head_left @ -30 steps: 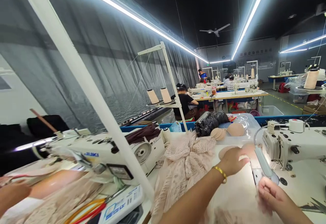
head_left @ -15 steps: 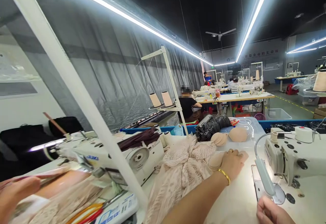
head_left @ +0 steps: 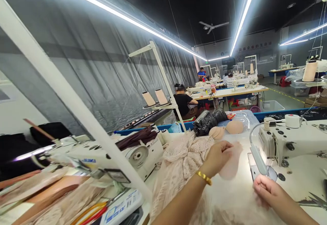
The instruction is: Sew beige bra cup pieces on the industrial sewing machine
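My left hand (head_left: 218,158), with a gold bracelet at the wrist, is closed on a thin, rounded beige fabric piece (head_left: 232,167) above the white sewing table. Left of it lies a heap of beige lace (head_left: 187,156). Just beyond are beige bra cups (head_left: 234,127). My right hand (head_left: 267,189) is curled shut beside the lit needle area of a white sewing machine (head_left: 278,143); whether anything is inside its fingers is hidden. Sheer pale fabric blurs along the near edge of the table.
Scissors (head_left: 319,199) lie at the right edge. A second sewing machine (head_left: 138,155) and a slanting white post (head_left: 76,99) stand on the left. A black plastic-wrapped bundle (head_left: 209,121) sits by a clear bin (head_left: 249,117). Other people sit farther back.
My left hand has drawn back toward me, lifting the fabric piece from among the cups. My right hand stays near the needle. A person's hand at far left has left the view.
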`<action>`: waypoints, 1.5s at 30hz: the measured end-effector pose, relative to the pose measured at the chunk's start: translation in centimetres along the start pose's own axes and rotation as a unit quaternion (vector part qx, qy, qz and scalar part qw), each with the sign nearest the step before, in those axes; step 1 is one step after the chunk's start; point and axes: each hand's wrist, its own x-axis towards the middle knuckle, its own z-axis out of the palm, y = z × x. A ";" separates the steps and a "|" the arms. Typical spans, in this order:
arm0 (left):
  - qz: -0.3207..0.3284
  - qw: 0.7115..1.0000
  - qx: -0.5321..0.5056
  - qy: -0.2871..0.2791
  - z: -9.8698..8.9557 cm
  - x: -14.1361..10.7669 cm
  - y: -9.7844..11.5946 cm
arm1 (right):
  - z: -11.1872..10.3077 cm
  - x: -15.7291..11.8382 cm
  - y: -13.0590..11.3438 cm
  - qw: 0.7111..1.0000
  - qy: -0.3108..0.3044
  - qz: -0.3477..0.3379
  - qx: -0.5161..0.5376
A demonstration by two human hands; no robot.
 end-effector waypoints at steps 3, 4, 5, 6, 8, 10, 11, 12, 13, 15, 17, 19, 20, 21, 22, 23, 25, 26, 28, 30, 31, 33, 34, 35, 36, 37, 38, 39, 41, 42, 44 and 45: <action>-0.019 0.992 -0.047 -0.118 0.6 -4.2 1.6 | -0.2 -0.3 -0.3 1.000 -0.002 0.005 0.004; -0.024 0.989 -0.050 -0.139 1.2 -5.4 1.9 | -0.2 -0.4 -0.4 1.000 -0.003 0.006 0.004; -0.027 0.987 -0.046 -0.149 1.9 -6.4 2.2 | -0.2 -0.6 -0.5 1.000 -0.003 0.004 0.002; -0.029 0.988 -0.037 -0.150 2.7 -7.0 2.3 | -0.2 -0.7 -0.6 1.000 -0.004 -0.001 0.000; -0.027 0.990 -0.015 -0.137 4.1 -7.5 2.3 | -0.1 -1.0 -0.8 1.000 0.000 -0.020 -0.013; 0.004 0.991 -0.002 -0.130 4.9 -7.0 2.1 | 0.0 -1.3 -1.0 0.998 0.007 -0.044 -0.036; 0.024 0.989 -0.003 -0.147 5.0 -6.5 1.9 | 0.1 -1.6 -1.1 0.997 0.014 -0.056 -0.050; 0.041 0.982 -0.005 -0.185 4.8 -5.9 1.9 | 0.1 -1.9 -1.2 0.995 0.023 -0.066 -0.065; 0.055 0.972 -0.001 -0.229 4.4 -5.4 1.8 | 0.2 -2.2 -1.3 0.994 0.034 -0.074 -0.078; 0.075 0.957 0.029 -0.278 3.2 -4.6 1.9 | 0.5 -3.0 -1.6 0.985 0.077 -0.108 -0.111; 0.095 0.965 0.077 -0.231 1.8 -4.4 2.0 | 0.9 -3.6 -1.7 0.958 0.147 -0.183 -0.162; 0.119 0.977 0.108 -0.141 0.7 -4.9 2.0 | 1.3 -3.7 -1.7 0.912 0.211 -0.279 -0.217; 0.131 0.978 0.122 -0.110 0.4 -5.3 1.8 | 1.3 -3.5 -1.7 0.890 0.222 -0.313 -0.246; 0.155 0.973 0.149 -0.083 0.3 -5.7 1.5 | 1.2 -3.3 -1.6 0.877 0.212 -0.331 -0.275; 0.190 0.962 0.186 -0.062 0.5 -6.2 1.0 | 0.9 -2.9 -1.5 0.871 0.192 -0.334 -0.303; 0.232 0.944 0.228 -0.050 1.0 -6.6 0.6 | 0.4 -2.5 -1.3 0.870 0.165 -0.329 -0.329; 0.323 0.896 0.299 -0.067 2.5 -7.0 -0.3 | -1.0 -1.6 -0.8 0.870 0.112 -0.312 -0.366; 0.357 0.874 0.318 -0.089 3.4 -7.0 -0.7 | -1.8 -1.3 -0.5 0.869 0.093 -0.307 -0.375; 0.392 0.855 0.315 -0.127 5.4 -6.4 -0.9 | -3.4 -0.8 0.2 0.866 0.064 -0.309 -0.389; 0.410 0.849 0.309 -0.124 7.1 -5.2 -0.6 | -4.7 -0.8 0.9 0.858 0.038 -0.316 -0.404; 0.415 0.848 0.310 -0.116 7.8 -4.6 -0.5 | -5.2 -0.8 1.2 0.853 0.030 -0.319 -0.411; 0.421 0.842 0.318 -0.109 9.0 -3.5 -0.4 | -6.0 -1.2 1.8 0.846 0.026 -0.322 -0.423; 0.423 0.840 0.323 -0.104 9.4 -3.2 -0.5 | -6.3 -1.5 2.0 0.842 0.029 -0.323 -0.431; 0.424 0.841 0.324 -0.094 9.8 -3.0 -0.6 | -6.5 -1.7 2.2 0.836 0.034 -0.320 -0.445; 0.425 0.844 0.319 -0.076 10.2 -2.9 -0.9 | -6.6 -2.0 2.2 0.827 0.036 -0.314 -0.464; 0.427 0.848 0.310 -0.052 10.5 -3.0 -1.2 | -6.8 -2.2 2.2 0.817 0.036 -0.308 -0.486; 0.429 0.852 0.297 -0.029 10.8 -3.1 -1.5 | -6.9 -2.3 2.1 0.806 0.033 -0.301 -0.508; 0.433 0.856 0.282 -0.009 11.0 -3.2 -1.7 | -6.9 -2.4 2.0 0.796 0.027 -0.295 -0.528; 0.441 0.859 0.259 0.009 11.4 -3.3 -2.1 | -7.0 -2.5 1.7 0.786 0.020 -0.289 -0.546; 0.444 0.859 0.253 0.012 11.5 -3.3 -2.2 | -7.0 -2.4 1.5 0.784 0.020 -0.292 -0.547; 0.445 0.859 0.251 0.016 11.8 -3.2 -2.2 | -7.0 -2.3 1.2 0.784 0.024 -0.291 -0.548; 0.443 0.860 0.253 0.018 11.9 -3.1 -2.3 | -7.0 -2.3 1.1 0.783 0.027 -0.291 -0.549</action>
